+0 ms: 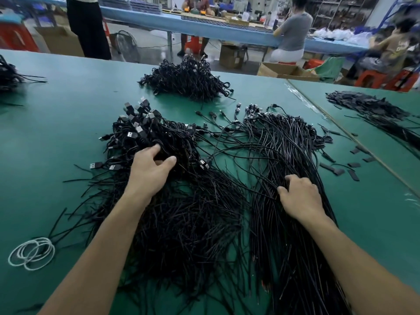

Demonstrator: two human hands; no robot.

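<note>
Two hands among black cables on a green table (68, 110).
White cord loops (31, 253) lie far left. The left hand (151, 169) grips a clump of the tangled cable pile (181, 219) near its plugs. The right hand (300, 196) curls its fingers round strands of the straighter cable bundle (284, 142) just beside it.

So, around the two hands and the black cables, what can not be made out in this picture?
Head view, left hand grips into the tangled cable pile: fingertips buried, so how many cables it holds is hidden.
Head view, right hand on the straight cable bundle: fingers curl away from the camera, so gripping or only pressing cannot be told.
Head view, the bundle's near end: partly cut off by the bottom edge.
</note>
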